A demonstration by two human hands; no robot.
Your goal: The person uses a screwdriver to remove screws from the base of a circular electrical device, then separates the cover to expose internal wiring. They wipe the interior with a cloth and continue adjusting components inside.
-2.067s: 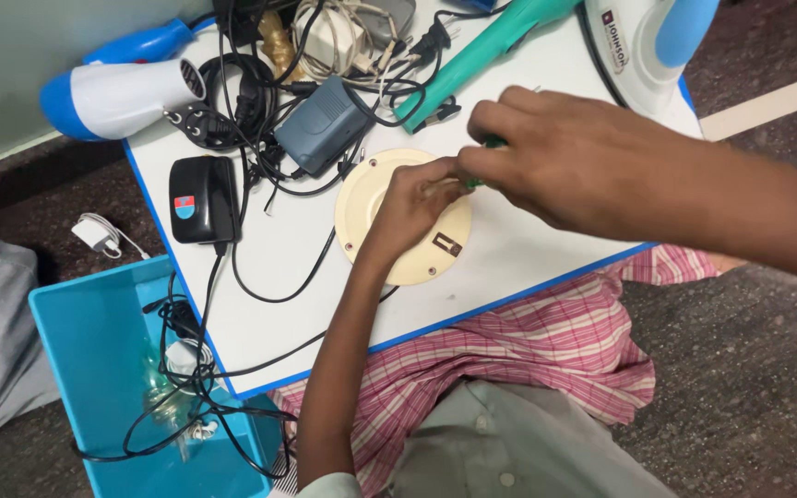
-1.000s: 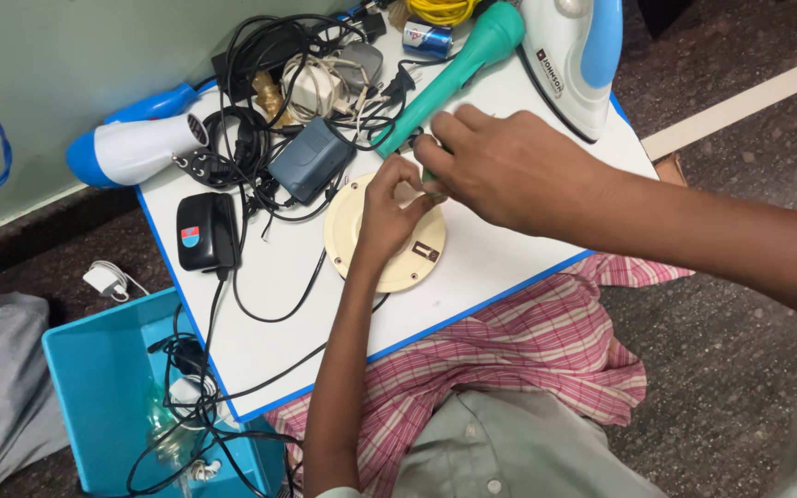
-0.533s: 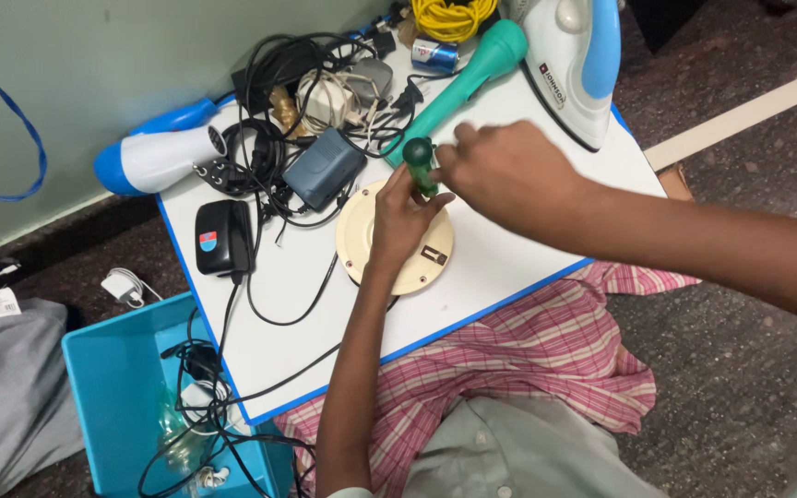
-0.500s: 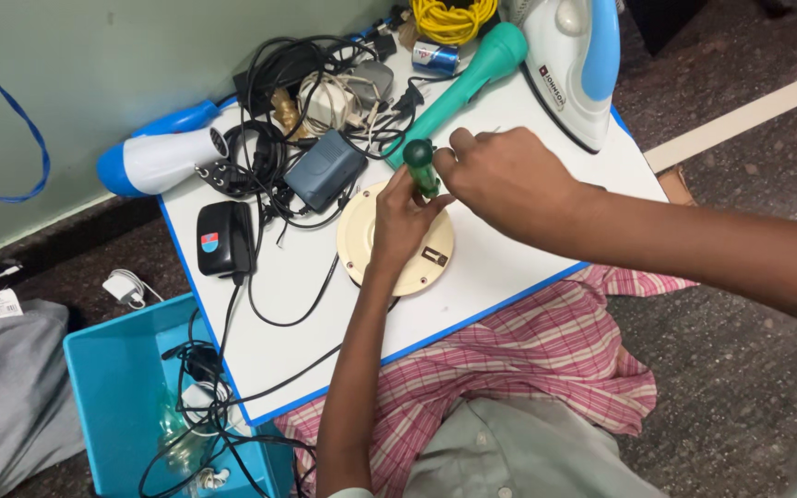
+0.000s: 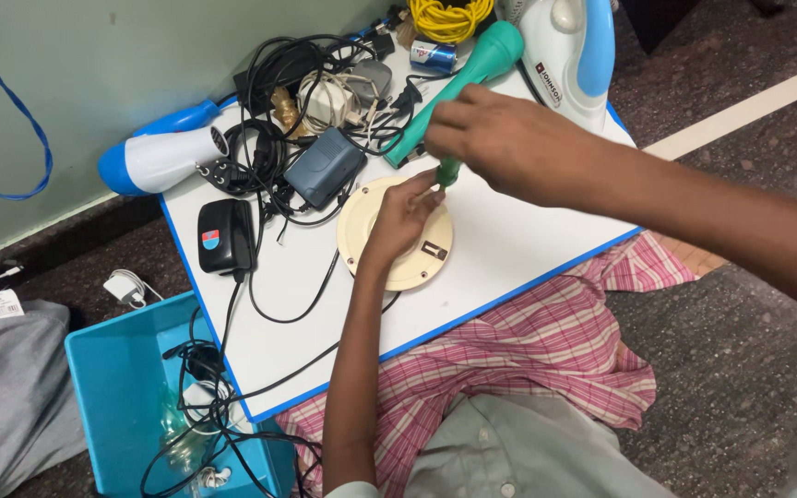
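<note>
A round cream disc (image 5: 417,267) with a small dark slot lies on the white table (image 5: 528,249). My left hand (image 5: 403,217) rests on top of the disc and holds it down, its fingertips at the disc's far edge. My right hand (image 5: 500,143) hovers just above, gripping a small green-handled screwdriver (image 5: 448,171) held upright. The screwdriver's lower end meets my left fingertips; its tip is hidden between them.
Behind the disc lie a long teal tool (image 5: 481,65), a grey adapter (image 5: 325,166), a black adapter (image 5: 225,235), tangled cables and a white-and-blue hair dryer (image 5: 154,157). An iron (image 5: 574,46) stands far right. A blue bin (image 5: 117,387) of cables sits left.
My right hand has come away from the disc's edge and now holds the green screwdriver upright over it. My left hand stays on the disc. The view has shifted slightly.
</note>
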